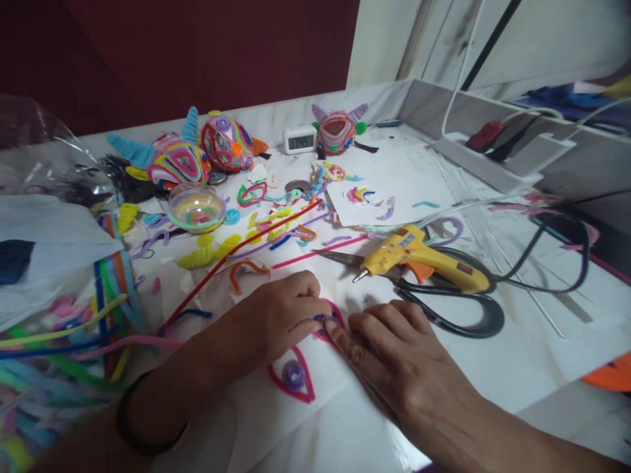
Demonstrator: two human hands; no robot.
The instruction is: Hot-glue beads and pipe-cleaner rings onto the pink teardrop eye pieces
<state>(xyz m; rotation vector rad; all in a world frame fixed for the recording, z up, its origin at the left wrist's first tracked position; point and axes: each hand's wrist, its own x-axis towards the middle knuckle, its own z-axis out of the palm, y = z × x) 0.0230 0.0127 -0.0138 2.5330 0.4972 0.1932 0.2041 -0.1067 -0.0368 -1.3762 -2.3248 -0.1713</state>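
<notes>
Above the white paper, my left hand [276,315] and my right hand [394,355] meet, fingers closed and bent. Their fingertips pinch a small pink pipe-cleaner loop [336,309] with a purple and blue coil [329,322] inside it. Fingers hide part of this piece. Just below lies a second pink pipe-cleaner outline [309,381], pointed like an eye, with a purple coil [294,374] in its middle. Beyond my right hand, a yellow hot glue gun [419,256] rests across black-handled scissors [473,322].
Fuzzy decorated balls [180,161] and a digital clock [300,140] stand at the back. A clear bowl [197,209] and pipe-cleaner scraps cover the middle. Bundled pipe cleaners [54,368] lie at left. A power strip [488,164] and looping cable are at right.
</notes>
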